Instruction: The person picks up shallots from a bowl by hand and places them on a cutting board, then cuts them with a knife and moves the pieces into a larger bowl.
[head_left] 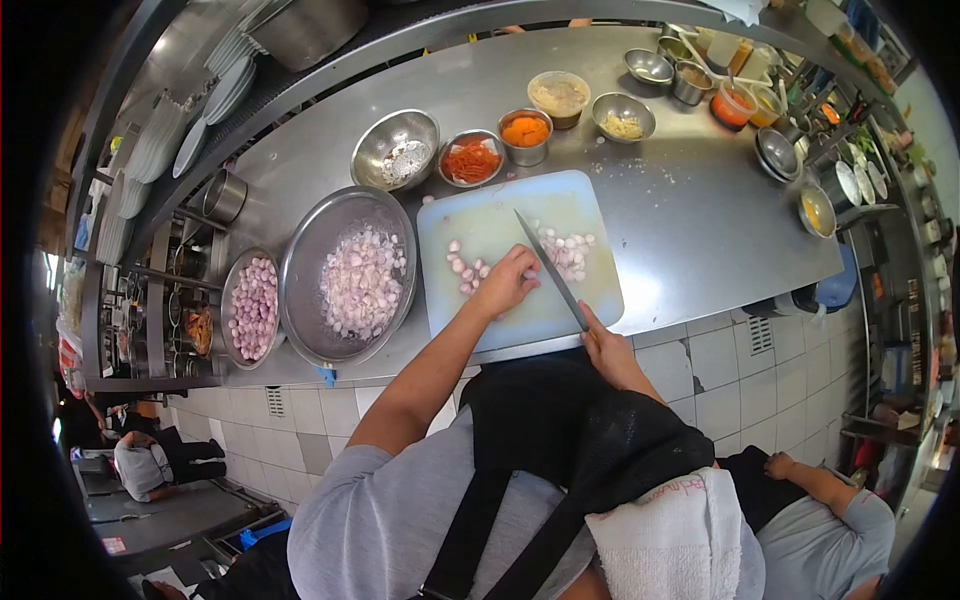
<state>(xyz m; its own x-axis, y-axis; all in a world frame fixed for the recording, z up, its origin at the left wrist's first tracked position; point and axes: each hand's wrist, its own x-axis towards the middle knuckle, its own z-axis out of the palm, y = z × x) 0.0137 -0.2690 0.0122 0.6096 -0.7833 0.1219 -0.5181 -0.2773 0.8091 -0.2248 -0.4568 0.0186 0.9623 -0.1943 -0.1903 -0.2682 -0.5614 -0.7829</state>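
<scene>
My right hand (604, 348) grips the handle of a kitchen knife (557, 277), whose blade lies slanted over the cutting board (505, 345). Close to the blade's left side, my left hand (508, 284) has its fingers curled down on a shallot (530, 274), mostly covered by the fingertips. Several peeled whole shallots (459, 265) rest on the board left of that hand. On the far side of the blade is a pile of cut shallots (569, 255). A large steel bowl (300, 315) left of the board holds many cut shallots (362, 283).
Farther left, a smaller bowl of whole shallots (254, 309) stands near the table edge. Behind the board are a steel bowl (371, 140), a bowl of orange strips (471, 160) and several other containers. Another person (830, 520) is at the lower right.
</scene>
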